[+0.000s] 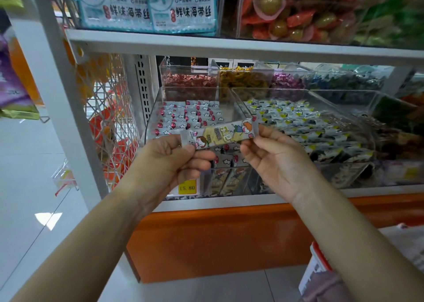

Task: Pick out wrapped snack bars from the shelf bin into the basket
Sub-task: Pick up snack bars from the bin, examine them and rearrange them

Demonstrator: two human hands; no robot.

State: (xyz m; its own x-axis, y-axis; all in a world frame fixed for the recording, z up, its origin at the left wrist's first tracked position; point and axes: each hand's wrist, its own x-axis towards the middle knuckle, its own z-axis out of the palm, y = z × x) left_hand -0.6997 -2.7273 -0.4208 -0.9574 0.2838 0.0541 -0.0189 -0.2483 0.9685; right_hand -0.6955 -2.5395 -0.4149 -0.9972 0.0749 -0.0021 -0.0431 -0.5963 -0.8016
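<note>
BAR: snack bar (221,134) held mid-frame, before the clear bin (152,115) | GRIP: left end pinched by left hand (169,157); right end by right hand (273,157), other fingers loose | HANDLING: judged light, slick, probably crushable; best taken by the sealed ends

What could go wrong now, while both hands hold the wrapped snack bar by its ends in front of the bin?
1. The left hand and right hand pinch the snack bar only at its thin wrapper ends. It might slip and fall outside the clear bin, onto the floor.
2. No basket shows clearly here, so the person must probably turn away to place the bar and may miss.
</note>
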